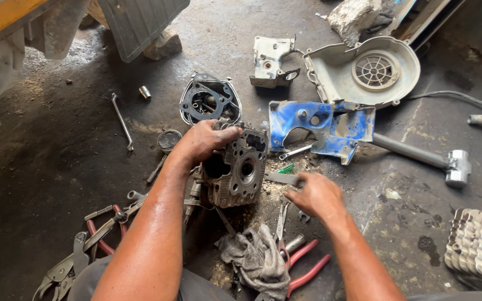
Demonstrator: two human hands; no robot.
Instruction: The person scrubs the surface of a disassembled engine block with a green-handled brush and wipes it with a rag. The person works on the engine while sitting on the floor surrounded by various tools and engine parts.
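The engine block (235,173) stands on the oily concrete floor (40,167) at centre frame — grey cast metal, grimy, its face showing one round bore and several smaller holes. The left hand (205,142) is clamped over its top edge, fingers curled onto the casting. The right hand (316,195) is closed on a flat metal scraper (280,178), whose tip points at the block's right side; whether it touches the block cannot be told.

Counted around the block: one dark gasketed cover (210,101) just behind it, one blue shroud (322,127), one grey fan housing (364,72), one small bracket plate (271,60). One hammer (425,159) lies to the right. One wrench (122,121) lies well to the left, one socket (145,92) near it. One grey rag (255,259) and one pair of red-handled pliers (299,262) lie in the foreground — just beside each other.
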